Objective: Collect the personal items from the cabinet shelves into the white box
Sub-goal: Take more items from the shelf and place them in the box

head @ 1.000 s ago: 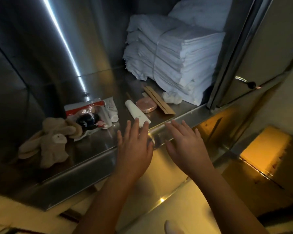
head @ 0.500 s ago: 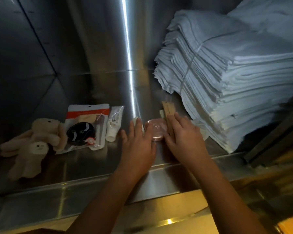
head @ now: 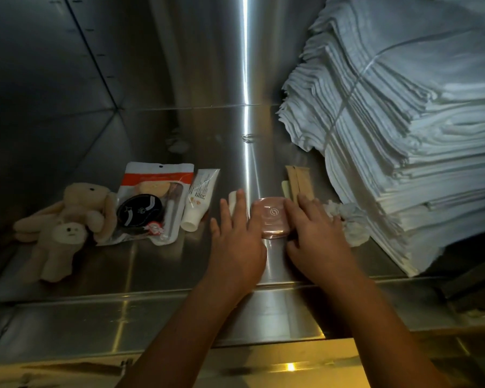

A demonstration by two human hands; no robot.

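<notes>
On the shelf (head: 157,261), left hand (head: 235,247) and right hand (head: 317,242), both spread flat, flank the pink compact (head: 272,219)

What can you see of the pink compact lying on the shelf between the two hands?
The pink compact is a rounded, glossy, plastic-looking case with a pale swirl logo on its lid. It appears closed and lies flat, lid up, on the steel shelf near the front edge. The left hand borders its left side; the right hand has its index finger over the right rim and thumb by the lower edge, though a true grip cannot be confirmed.
</notes>
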